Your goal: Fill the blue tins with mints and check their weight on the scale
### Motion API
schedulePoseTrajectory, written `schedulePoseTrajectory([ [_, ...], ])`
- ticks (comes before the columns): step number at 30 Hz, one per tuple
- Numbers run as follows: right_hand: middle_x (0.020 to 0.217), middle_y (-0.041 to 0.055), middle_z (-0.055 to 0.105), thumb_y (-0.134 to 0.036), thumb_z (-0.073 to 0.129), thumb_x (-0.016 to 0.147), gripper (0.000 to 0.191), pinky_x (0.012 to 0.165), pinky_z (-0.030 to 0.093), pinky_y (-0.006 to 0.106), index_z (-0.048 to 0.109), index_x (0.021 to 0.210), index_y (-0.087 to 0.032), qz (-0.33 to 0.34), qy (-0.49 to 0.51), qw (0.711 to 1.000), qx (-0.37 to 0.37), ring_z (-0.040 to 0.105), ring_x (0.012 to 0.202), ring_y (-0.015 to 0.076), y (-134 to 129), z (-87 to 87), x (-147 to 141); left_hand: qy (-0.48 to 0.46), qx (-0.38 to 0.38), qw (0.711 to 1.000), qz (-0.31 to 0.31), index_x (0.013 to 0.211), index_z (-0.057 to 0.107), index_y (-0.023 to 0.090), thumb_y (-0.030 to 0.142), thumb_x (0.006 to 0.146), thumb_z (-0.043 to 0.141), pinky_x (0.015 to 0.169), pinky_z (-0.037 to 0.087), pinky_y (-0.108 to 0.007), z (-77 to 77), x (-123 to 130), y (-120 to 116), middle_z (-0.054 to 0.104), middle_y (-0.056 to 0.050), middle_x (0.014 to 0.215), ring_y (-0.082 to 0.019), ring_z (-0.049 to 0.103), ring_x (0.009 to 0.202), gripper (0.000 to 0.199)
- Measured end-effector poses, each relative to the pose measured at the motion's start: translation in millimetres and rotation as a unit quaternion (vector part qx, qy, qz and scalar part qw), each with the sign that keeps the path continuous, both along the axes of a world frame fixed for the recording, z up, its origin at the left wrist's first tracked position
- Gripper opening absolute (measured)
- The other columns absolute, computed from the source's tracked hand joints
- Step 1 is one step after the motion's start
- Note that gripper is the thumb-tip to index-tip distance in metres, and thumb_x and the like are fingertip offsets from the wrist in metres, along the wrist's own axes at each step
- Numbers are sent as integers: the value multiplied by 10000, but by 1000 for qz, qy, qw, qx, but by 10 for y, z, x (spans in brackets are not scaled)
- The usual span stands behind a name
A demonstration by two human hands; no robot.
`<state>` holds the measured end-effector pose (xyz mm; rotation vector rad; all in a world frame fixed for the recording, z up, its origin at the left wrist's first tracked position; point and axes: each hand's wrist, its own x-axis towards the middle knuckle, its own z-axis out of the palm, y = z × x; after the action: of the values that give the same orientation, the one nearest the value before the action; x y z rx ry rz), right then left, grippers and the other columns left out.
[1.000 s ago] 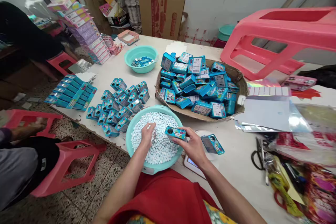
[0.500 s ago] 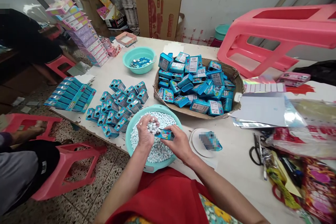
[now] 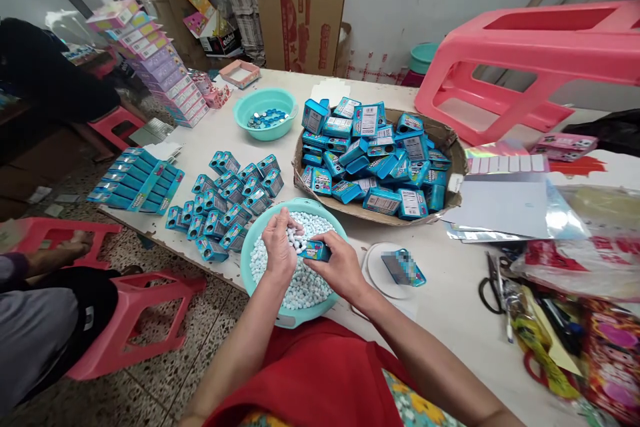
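Observation:
My left hand [image 3: 280,245] is cupped around a handful of small white candies [image 3: 296,237]. In my right hand [image 3: 339,263] is a small blue candy tin [image 3: 317,251], tilted on its side with one end against the candies in my left palm. Both hands are over a turquoise basin [image 3: 249,275] filled with the same pale candies. Several blue tins [image 3: 215,203] stand in a group on the table left of the basin. A shallow cardboard tray [image 3: 380,216] behind the basin is heaped with more blue tins [image 3: 370,147].
A smaller turquoise bowl [image 3: 241,109] holds round blue and silver pieces. Right of the basin, a blue tin [image 3: 417,275] lies on a round white scale [image 3: 376,267]. Scissors [image 3: 493,287] and plastic packaging lie farther right. A pink stool [image 3: 500,47] rests on the table. People sit at the left.
My left hand has turned more upright, its fingers closing further around the candies beside the tin. The tin and right hand have shifted only slightly.

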<state>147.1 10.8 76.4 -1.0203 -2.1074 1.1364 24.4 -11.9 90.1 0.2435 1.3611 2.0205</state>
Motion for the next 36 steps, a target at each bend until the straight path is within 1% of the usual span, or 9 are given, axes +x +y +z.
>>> schedulePoseTrajectory([
  [7, 884, 15, 624, -194, 706, 670, 288, 742, 439, 310, 615, 942, -218, 2, 9, 1000, -4, 583, 850, 204, 45, 10, -7, -11, -11, 1000, 10, 607, 466, 160, 486, 723, 670, 488, 412, -213, -30, -31, 47, 475, 28, 567, -91, 501, 508, 401],
  [13, 862, 14, 614, -188, 714, 660, 285, 740, 435, 305, 615, 927, -212, -9, 26, 1000, -8, 578, 839, 202, 28, 71, -15, -19, -5, 1000, 9, 636, 469, 164, 502, 740, 649, 473, 404, -214, 100, -12, 44, 469, 34, 550, -89, 484, 483, 397],
  [15, 855, 11, 610, -183, 712, 660, 281, 737, 434, 302, 610, 920, -216, -11, 33, 999, -9, 576, 835, 199, 20, 73, -24, -16, -4, 1000, 1, 636, 461, 168, 496, 742, 648, 482, 408, -217, 116, -17, 48, 455, 42, 535, -91, 486, 477, 393],
  [17, 849, 9, 608, -182, 707, 663, 274, 737, 434, 302, 606, 915, -220, -12, 36, 999, -7, 574, 836, 199, 15, 48, -40, 1, -8, 1000, -1, 639, 452, 172, 484, 751, 641, 497, 411, -215, 82, -28, 57, 434, 52, 515, -91, 491, 470, 381],
  [21, 828, 7, 609, -171, 697, 651, 259, 721, 441, 307, 610, 890, -221, -20, 27, 999, -14, 572, 805, 198, 16, -60, -89, 28, -48, 998, 11, 617, 431, 174, 469, 764, 627, 511, 406, -211, -67, -49, 86, 366, 74, 450, -89, 480, 438, 383],
  [23, 833, 8, 612, -161, 690, 649, 265, 722, 443, 310, 611, 895, -221, -20, 29, 999, -13, 572, 803, 198, 19, -100, -104, 33, -53, 998, 15, 619, 426, 175, 455, 772, 622, 531, 413, -213, -106, -51, 94, 345, 83, 435, -91, 484, 438, 375],
  [28, 844, 8, 611, -163, 692, 657, 272, 729, 441, 305, 618, 911, -225, -31, 45, 998, -10, 571, 819, 198, 36, -92, -88, 53, -39, 998, 17, 636, 433, 177, 420, 794, 609, 569, 424, -215, -40, -18, 81, 347, 85, 429, -103, 527, 474, 339],
  [31, 848, 8, 607, -168, 694, 669, 257, 732, 439, 300, 621, 910, -222, -34, 50, 998, -9, 566, 830, 197, 44, -67, -58, 66, -24, 997, 9, 610, 402, 177, 413, 809, 591, 553, 417, -213, -11, 15, 81, 381, 72, 472, -88, 501, 473, 362],
  [36, 838, 2, 604, -153, 707, 650, 272, 733, 441, 299, 619, 899, -217, -41, 62, 997, -8, 562, 833, 196, 36, -84, -17, 80, -7, 997, -6, 615, 407, 173, 377, 813, 593, 492, 379, -192, -35, 77, 100, 404, 58, 508, -69, 440, 465, 340],
])
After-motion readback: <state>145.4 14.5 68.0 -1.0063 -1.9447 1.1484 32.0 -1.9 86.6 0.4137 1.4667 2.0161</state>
